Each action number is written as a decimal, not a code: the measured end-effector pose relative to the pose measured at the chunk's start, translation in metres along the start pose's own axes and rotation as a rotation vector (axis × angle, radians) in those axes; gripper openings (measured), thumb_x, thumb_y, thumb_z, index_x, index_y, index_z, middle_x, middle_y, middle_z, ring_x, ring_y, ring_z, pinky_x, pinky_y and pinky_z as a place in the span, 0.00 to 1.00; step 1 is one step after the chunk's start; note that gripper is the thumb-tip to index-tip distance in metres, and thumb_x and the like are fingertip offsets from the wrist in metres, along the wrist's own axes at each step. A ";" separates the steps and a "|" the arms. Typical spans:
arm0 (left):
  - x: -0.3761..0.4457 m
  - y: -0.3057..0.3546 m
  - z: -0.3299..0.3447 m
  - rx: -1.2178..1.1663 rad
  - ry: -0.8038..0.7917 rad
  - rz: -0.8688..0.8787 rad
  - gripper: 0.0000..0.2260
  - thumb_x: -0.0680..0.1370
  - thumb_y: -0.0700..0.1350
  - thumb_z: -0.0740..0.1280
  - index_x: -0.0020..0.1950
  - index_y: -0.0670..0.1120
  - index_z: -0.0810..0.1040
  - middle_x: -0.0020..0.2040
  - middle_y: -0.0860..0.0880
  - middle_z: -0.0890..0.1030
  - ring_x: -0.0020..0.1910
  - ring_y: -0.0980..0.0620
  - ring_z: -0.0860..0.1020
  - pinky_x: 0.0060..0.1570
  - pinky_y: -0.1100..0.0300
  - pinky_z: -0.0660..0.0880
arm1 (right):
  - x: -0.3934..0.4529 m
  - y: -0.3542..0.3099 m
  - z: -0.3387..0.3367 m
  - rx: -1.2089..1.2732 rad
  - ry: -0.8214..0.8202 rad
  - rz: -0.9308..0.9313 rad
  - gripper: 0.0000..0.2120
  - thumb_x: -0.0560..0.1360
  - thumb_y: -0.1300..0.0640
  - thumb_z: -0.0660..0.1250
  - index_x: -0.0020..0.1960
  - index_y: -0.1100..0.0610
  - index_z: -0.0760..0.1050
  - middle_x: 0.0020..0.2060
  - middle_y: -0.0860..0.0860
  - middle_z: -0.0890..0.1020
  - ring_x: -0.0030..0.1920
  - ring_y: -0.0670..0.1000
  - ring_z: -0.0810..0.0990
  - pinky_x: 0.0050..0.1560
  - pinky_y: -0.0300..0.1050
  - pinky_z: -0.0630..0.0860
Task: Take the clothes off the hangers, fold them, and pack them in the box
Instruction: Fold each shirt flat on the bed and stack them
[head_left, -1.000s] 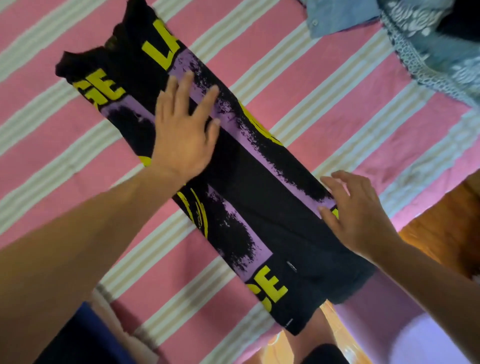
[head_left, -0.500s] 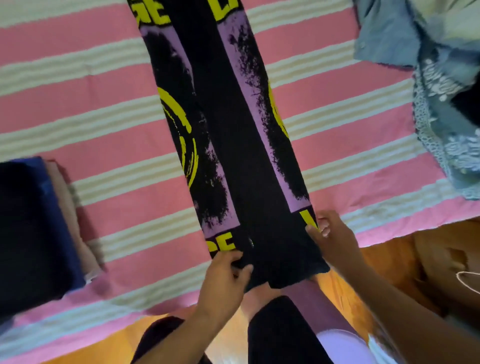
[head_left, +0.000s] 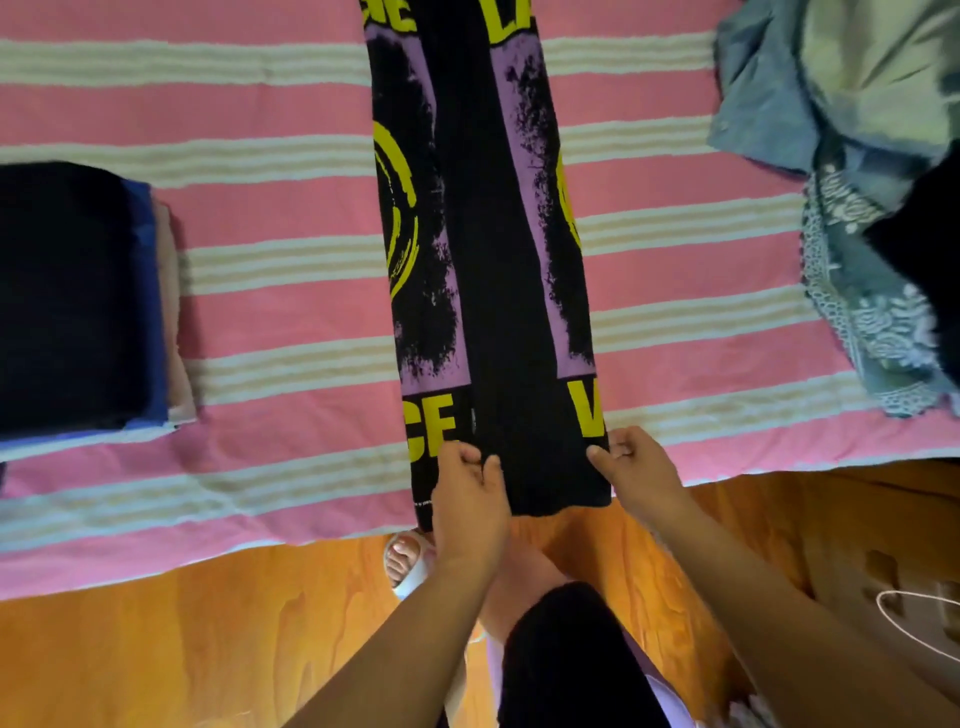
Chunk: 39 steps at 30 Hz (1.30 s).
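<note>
Left hand (head_left: 470, 499): fingers curled, pinching the near hem of the black printed shirt (head_left: 483, 260) toward its left corner. Right hand (head_left: 636, 467): thumb and fingers pinching the same hem at the right corner. Both grips sit at the bed's near edge; the hem overhangs the edge slightly below the hands.

Shirt: already folded into a long narrow strip, running straight away from the hands across the pink striped bed cover (head_left: 260, 322); far end out of frame.

Well to the left of the left hand: stack of folded clothes (head_left: 78, 301), dark on top, blue and pale layers under. Far right of the right hand: heap of unfolded garments (head_left: 857, 182), blue and patterned. Box not in view.

Judged step: lifting the hem to fold the strip over lengthwise.

Risks:
- The left pinch sits in from the corner, so that corner may droop and skew the fold.
- Uneven lift between hands would shift the side folds open.
- Dragging toward the edge could slide the strip off the bed to the wooden floor (head_left: 182, 649).
</note>
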<state>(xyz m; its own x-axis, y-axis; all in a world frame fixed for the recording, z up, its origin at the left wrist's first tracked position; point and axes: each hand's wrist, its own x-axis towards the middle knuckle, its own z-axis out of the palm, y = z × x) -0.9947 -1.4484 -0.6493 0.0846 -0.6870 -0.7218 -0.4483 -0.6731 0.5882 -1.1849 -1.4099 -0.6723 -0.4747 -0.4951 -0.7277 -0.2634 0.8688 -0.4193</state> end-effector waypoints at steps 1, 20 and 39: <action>-0.001 -0.006 0.000 -0.020 -0.031 -0.043 0.07 0.83 0.46 0.66 0.57 0.49 0.69 0.36 0.51 0.78 0.37 0.55 0.78 0.41 0.56 0.75 | -0.002 -0.002 0.002 -0.009 0.020 -0.005 0.14 0.78 0.49 0.70 0.59 0.54 0.73 0.52 0.50 0.80 0.53 0.53 0.79 0.56 0.53 0.78; 0.008 -0.046 -0.032 -0.033 0.140 -0.251 0.15 0.81 0.50 0.69 0.42 0.40 0.73 0.38 0.41 0.73 0.36 0.46 0.71 0.38 0.55 0.67 | -0.013 0.024 -0.005 0.201 -0.122 0.083 0.07 0.83 0.53 0.63 0.57 0.45 0.77 0.50 0.43 0.82 0.52 0.46 0.78 0.55 0.47 0.74; -0.024 0.100 -0.102 -0.710 0.102 0.019 0.11 0.85 0.47 0.62 0.65 0.45 0.72 0.48 0.42 0.87 0.45 0.45 0.85 0.46 0.55 0.81 | -0.067 -0.127 -0.104 0.826 -0.126 0.097 0.09 0.83 0.54 0.63 0.52 0.60 0.77 0.40 0.55 0.87 0.40 0.51 0.86 0.48 0.48 0.81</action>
<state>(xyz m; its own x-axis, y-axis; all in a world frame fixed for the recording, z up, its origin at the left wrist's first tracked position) -0.9503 -1.5267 -0.5359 0.1811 -0.6989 -0.6919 0.2338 -0.6528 0.7206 -1.2070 -1.4862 -0.5139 -0.3537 -0.4583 -0.8154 0.4961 0.6472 -0.5789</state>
